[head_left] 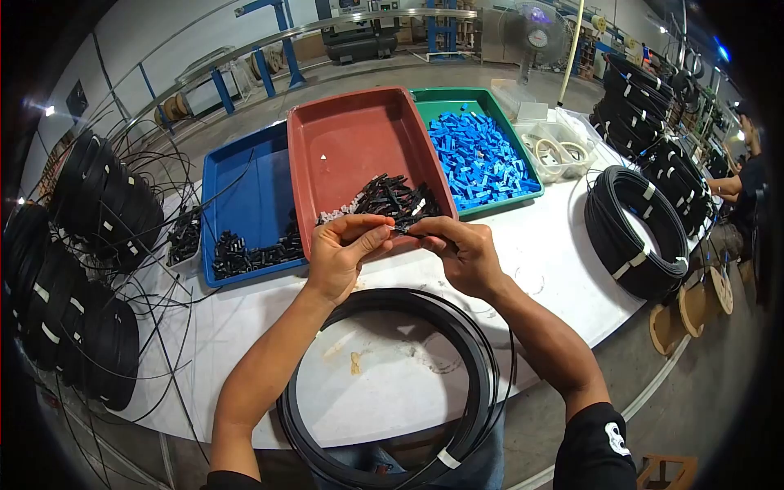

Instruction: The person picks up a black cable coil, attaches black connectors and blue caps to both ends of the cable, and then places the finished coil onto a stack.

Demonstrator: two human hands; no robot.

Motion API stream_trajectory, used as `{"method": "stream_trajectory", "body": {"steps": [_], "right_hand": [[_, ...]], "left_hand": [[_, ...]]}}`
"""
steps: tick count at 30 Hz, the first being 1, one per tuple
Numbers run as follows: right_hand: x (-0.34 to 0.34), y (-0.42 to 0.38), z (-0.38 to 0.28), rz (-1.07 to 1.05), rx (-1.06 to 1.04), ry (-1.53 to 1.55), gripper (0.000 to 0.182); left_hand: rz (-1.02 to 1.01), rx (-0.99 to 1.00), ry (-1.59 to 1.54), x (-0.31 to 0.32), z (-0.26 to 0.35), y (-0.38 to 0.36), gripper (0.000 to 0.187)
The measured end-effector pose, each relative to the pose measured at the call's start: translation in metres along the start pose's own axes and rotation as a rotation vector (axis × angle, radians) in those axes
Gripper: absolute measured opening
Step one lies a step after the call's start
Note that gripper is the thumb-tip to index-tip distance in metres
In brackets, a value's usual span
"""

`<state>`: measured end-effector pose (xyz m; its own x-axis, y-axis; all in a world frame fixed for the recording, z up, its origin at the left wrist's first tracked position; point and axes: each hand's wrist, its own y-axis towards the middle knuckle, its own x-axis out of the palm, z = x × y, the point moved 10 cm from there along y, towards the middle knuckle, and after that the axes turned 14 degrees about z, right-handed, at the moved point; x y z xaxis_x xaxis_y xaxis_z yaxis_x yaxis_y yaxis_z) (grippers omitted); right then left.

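My left hand point(343, 253) pinches a tiny part between thumb and forefinger; a pale speck shows at the fingertips, but its kind is too small to make out. Close beside it, my right hand point(467, 255) has its fingers closed on the end of a thin black cable. The fingertips of both hands nearly meet above the front edge of a red tray point(347, 135). Inside that tray lie small black connector parts point(396, 198) and little whitish pieces point(339, 211). Below my hands, a coil of black cable point(474, 359) bound with white tape rests at the table's front edge.
A blue tray point(245, 196) with black parts stands left, a green tray point(529, 175) of blue pieces right. Stacked black coils point(106, 204) flank the left side, more coils point(637, 233) the right. A clear box point(563, 167) holds tape rolls. Another person's arm point(727, 186) shows far right.
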<state>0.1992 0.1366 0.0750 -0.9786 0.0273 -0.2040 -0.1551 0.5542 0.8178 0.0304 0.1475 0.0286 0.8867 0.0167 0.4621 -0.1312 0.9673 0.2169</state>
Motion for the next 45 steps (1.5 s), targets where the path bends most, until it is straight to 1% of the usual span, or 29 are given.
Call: {"method": "stream_trajectory", "body": {"steps": [2, 6, 8, 9, 11, 12, 14, 15, 17, 18, 20, 21, 23, 24, 26, 27, 29, 30, 32, 33, 35, 36, 38, 39, 41, 42, 44, 45], "right_hand": [[0.001, 0.0, 0.0, -0.008, 0.003, -0.011, 0.019], [0.001, 0.0, 0.001, -0.003, 0.015, -0.019, 0.019], [0.0, 0.0, 0.001, -0.001, 0.033, -0.045, 0.014], [0.0, 0.0, 0.001, 0.0, 0.033, -0.045, 0.014], [0.001, 0.0, 0.001, -0.012, 0.018, -0.063, 0.016], [0.001, 0.0, 0.0, -0.012, 0.019, -0.063, 0.016], [0.003, -0.001, 0.005, -0.049, 0.109, -0.049, 0.018], [0.003, -0.001, 0.005, -0.048, 0.109, -0.05, 0.018], [0.007, -0.005, 0.015, -0.061, 0.26, 0.103, 0.021], [0.007, -0.005, 0.017, -0.061, 0.262, 0.104, 0.021], [0.012, -0.01, 0.03, -0.09, 0.404, 0.239, 0.023], [0.011, -0.01, 0.027, -0.092, 0.403, 0.24, 0.023], [0.004, -0.003, 0.002, -0.08, 0.151, 0.008, 0.023], [0.002, -0.003, 0.002, -0.082, 0.151, 0.004, 0.023], [0.002, -0.003, -0.012, -0.099, -0.022, -0.114, 0.03], [0.002, -0.003, -0.013, -0.103, -0.02, -0.114, 0.03], [-0.002, 0.0, -0.035, -0.053, -0.196, -0.073, 0.038], [-0.003, 0.001, -0.039, -0.056, -0.195, -0.07, 0.038], [0.0, 0.0, -0.045, -0.129, -0.229, -0.173, 0.024], [0.002, -0.001, -0.043, -0.129, -0.227, -0.172, 0.024], [0.0, -0.001, -0.037, -0.076, -0.193, -0.114, 0.025], [0.0, -0.001, -0.037, -0.076, -0.192, -0.116, 0.025], [0.002, -0.002, -0.04, -0.104, -0.213, -0.141, 0.041], [0.003, -0.003, -0.038, -0.104, -0.211, -0.139, 0.041], [0.008, -0.003, -0.026, -0.144, -0.143, -0.121, 0.04], [0.008, -0.001, -0.026, -0.145, -0.143, -0.121, 0.04], [0.012, -0.001, -0.027, -0.212, -0.151, -0.121, 0.033], [0.012, -0.003, -0.024, -0.215, -0.153, -0.123, 0.033]], "left_hand": [[0.025, -0.017, -0.006, -0.001, -0.001, 0.0, 0.015], [0.034, -0.003, 0.017, -0.001, -0.001, -0.001, 0.015], [0.028, 0.056, 0.081, -0.003, 0.001, 0.001, 0.015], [0.028, 0.056, 0.082, -0.003, 0.002, 0.001, 0.015], [0.047, 0.113, 0.235, -0.005, 0.005, 0.001, 0.02], [0.047, 0.112, 0.236, -0.003, 0.007, 0.0, 0.02], [0.022, 0.297, 0.352, 0.01, 0.028, -0.008, 0.027], [0.02, 0.297, 0.352, 0.011, 0.03, -0.008, 0.027], [-0.017, 0.347, 0.411, 0.015, 0.035, -0.012, 0.029], [-0.016, 0.345, 0.412, 0.014, 0.035, -0.012, 0.029], [-0.043, 0.438, 0.487, 0.016, 0.041, -0.016, 0.026], [-0.041, 0.439, 0.487, 0.015, 0.044, -0.016, 0.026], [-0.091, 0.358, 0.493, 0.017, 0.043, -0.017, 0.027], [-0.091, 0.358, 0.488, 0.016, 0.045, -0.017, 0.027], [-0.148, 0.36, 0.509, 0.02, 0.045, -0.02, 0.03], [-0.145, 0.358, 0.507, 0.02, 0.046, -0.021, 0.03], [-0.162, 0.34, 0.456, 0.02, 0.048, -0.022, 0.032], [-0.157, 0.339, 0.457, 0.019, 0.048, -0.022, 0.032], [-0.173, 0.369, 0.503, 0.021, 0.049, -0.023, 0.034], [-0.173, 0.367, 0.504, 0.022, 0.051, -0.024, 0.034], [-0.182, 0.443, 0.653, 0.03, 0.057, -0.03, 0.037], [-0.184, 0.442, 0.652, 0.032, 0.058, -0.032, 0.037], [-0.151, 0.496, 0.758, 0.034, 0.061, -0.034, 0.044], [-0.15, 0.494, 0.76, 0.034, 0.059, -0.035, 0.044], [-0.085, 0.56, 0.712, 0.031, 0.06, -0.034, 0.051], [-0.083, 0.56, 0.711, 0.029, 0.057, -0.033, 0.051], [-0.116, 0.674, 0.746, 0.032, 0.058, -0.034, 0.059], [-0.114, 0.675, 0.743, 0.031, 0.057, -0.033, 0.059]]}}
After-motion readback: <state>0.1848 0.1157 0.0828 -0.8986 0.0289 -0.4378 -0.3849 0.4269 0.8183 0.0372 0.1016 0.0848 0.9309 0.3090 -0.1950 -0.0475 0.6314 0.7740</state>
